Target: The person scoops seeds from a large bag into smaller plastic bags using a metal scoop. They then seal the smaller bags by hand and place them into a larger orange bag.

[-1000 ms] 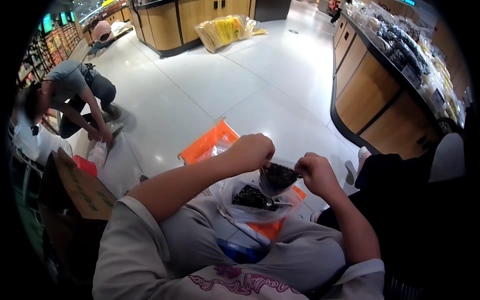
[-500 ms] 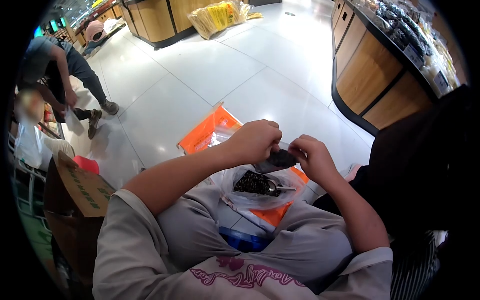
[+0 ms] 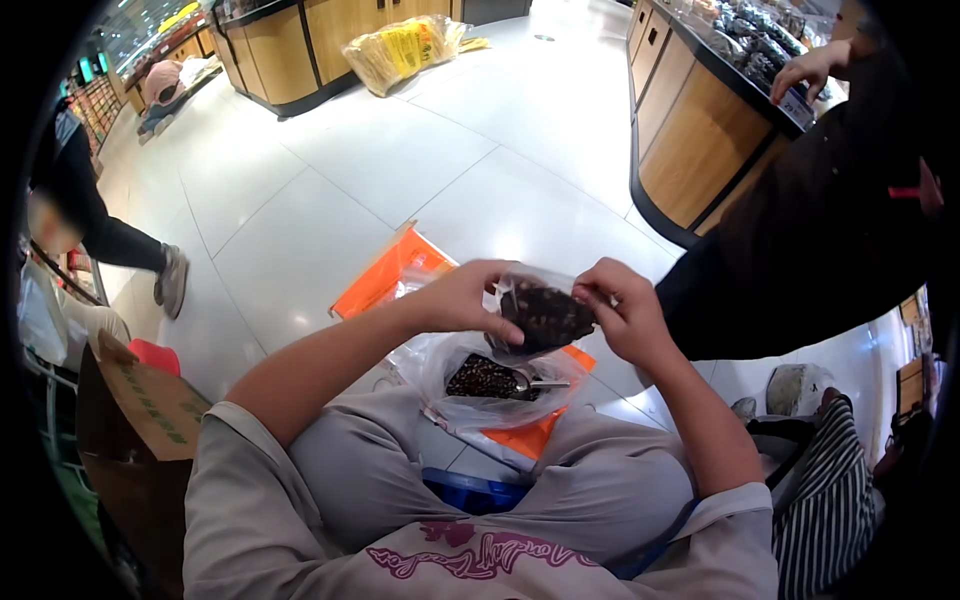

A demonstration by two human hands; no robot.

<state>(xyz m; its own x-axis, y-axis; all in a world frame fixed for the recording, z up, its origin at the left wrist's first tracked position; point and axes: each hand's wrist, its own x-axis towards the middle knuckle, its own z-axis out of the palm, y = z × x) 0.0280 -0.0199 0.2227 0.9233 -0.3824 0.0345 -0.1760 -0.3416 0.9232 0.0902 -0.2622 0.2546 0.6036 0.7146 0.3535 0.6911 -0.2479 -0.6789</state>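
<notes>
A small clear plastic bag (image 3: 545, 312) of dark, lumpy pieces is held up between my two hands. My left hand (image 3: 478, 298) grips its left side, thumb in front and fingers partly behind. At the right edge, my right hand (image 3: 622, 305) pinches the bag between thumb and fingers. Below them, a larger open plastic bag (image 3: 440, 392) holds small dark, shiny pieces that look like beans. A metal scoop (image 3: 527, 384) rests in it, handle pointing right. Under this lies an orange and white package (image 3: 385, 275) on the floor.
A cardboard box (image 3: 135, 395) and a red container (image 3: 155, 357) stand at my left. Close on my right is a person in dark clothing (image 3: 780, 260), one hand (image 3: 812, 70) at the display counter (image 3: 705, 120). A yellow-labelled package (image 3: 405, 52) lies on the floor ahead.
The small bag has turned so its broad side faces me, and my left hand has opened around its side. The person at right has leaned in over the counter; the person at left has stepped leftward.
</notes>
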